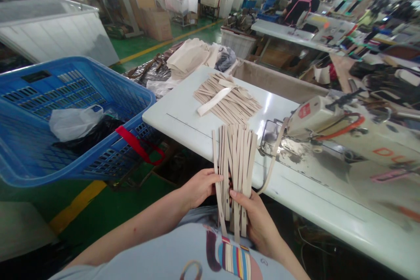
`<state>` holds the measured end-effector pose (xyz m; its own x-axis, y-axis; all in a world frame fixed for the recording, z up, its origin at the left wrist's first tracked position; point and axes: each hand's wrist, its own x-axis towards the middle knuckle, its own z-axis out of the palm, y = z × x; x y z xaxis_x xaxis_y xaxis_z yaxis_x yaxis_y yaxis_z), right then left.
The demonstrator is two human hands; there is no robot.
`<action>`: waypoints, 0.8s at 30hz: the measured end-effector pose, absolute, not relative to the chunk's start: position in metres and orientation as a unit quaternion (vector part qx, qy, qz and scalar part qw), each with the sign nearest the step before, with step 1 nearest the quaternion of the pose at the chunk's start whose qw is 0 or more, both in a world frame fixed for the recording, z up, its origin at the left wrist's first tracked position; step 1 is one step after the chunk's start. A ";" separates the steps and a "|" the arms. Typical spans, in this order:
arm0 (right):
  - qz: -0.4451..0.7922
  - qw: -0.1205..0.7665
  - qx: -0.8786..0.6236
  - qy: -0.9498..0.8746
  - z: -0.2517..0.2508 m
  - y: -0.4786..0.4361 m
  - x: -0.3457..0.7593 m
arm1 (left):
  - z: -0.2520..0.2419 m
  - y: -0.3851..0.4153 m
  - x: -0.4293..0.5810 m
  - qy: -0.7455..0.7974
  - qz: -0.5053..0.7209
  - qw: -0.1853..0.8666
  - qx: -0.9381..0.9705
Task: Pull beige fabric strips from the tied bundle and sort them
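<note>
A bundle of narrow beige fabric strips (241, 153) stands roughly upright between my hands, over the near edge of the white sewing table (183, 118). My left hand (205, 186) is closed round the smaller left part of the bundle, its thumb across the front. Round the larger right part my right hand (251, 205) is wrapped, thumb also in front. The fingers behind the strips are mostly hidden. Past the bundle, a loose pile of similar strips (236, 103) lies on the table, with a wider pale strip (215, 101) across it.
A sewing machine (328, 122) occupies the table's right side, a beige band (274, 162) hanging beside it. To the left stands a blue plastic basket (82, 168) holding bags, with a red strap (136, 144) on its rim. Folded beige fabric (190, 57) lies beyond the table.
</note>
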<state>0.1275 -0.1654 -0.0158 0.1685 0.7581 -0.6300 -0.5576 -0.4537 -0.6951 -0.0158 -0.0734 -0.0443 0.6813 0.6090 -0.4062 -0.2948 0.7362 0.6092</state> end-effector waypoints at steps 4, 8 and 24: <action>0.634 0.517 -0.569 -0.085 -0.018 -0.166 0.127 | -0.042 -0.075 -0.014 0.310 0.255 0.874 0.274; 0.637 0.519 -0.566 -0.066 -0.018 -0.165 0.128 | -0.044 -0.075 -0.013 0.315 0.254 0.870 0.280; 0.628 0.538 -0.558 -0.070 -0.016 -0.165 0.125 | -0.046 -0.079 -0.002 0.319 0.271 0.845 0.333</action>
